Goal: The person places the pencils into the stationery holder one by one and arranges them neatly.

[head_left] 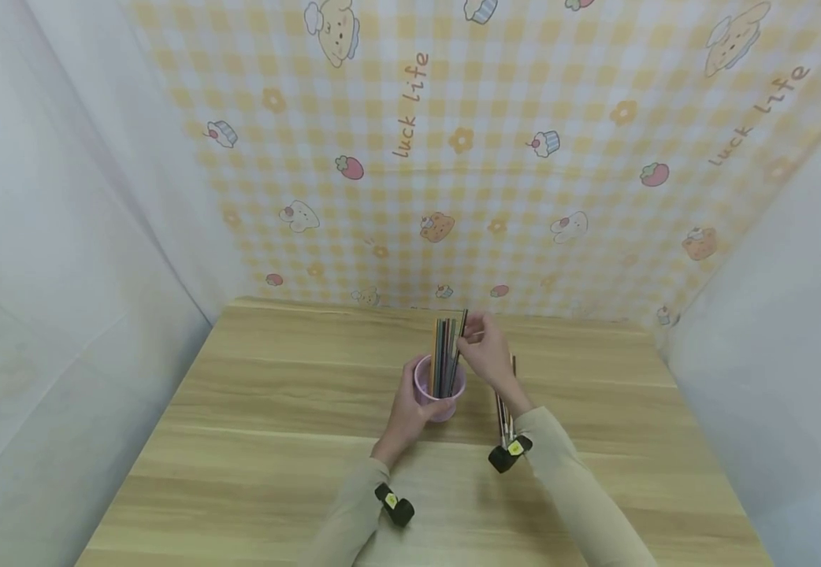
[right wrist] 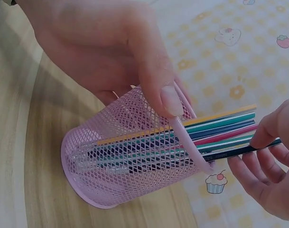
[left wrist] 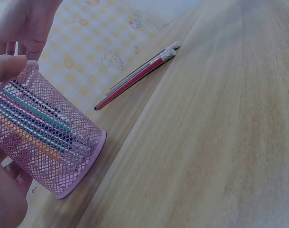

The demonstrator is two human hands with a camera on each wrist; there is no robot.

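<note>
Left hand [head_left: 409,416] grips mesh cup [right wrist: 127,159] near worktop [head_left: 276,378]'s far edge; right hand [head_left: 487,351] pinches dark pencil [right wrist: 229,153], seemingly inserting it, release next

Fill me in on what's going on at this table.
A person is handling pencils and a pink mesh cup with bare hands. The left hand holds the cup, while the fingers of the right hand pinch a dark pencil whose lower end is inside it. A bundle of coloured pencils already stands in the cup. A few loose pencils lie on the table, to the cup's right.
</note>
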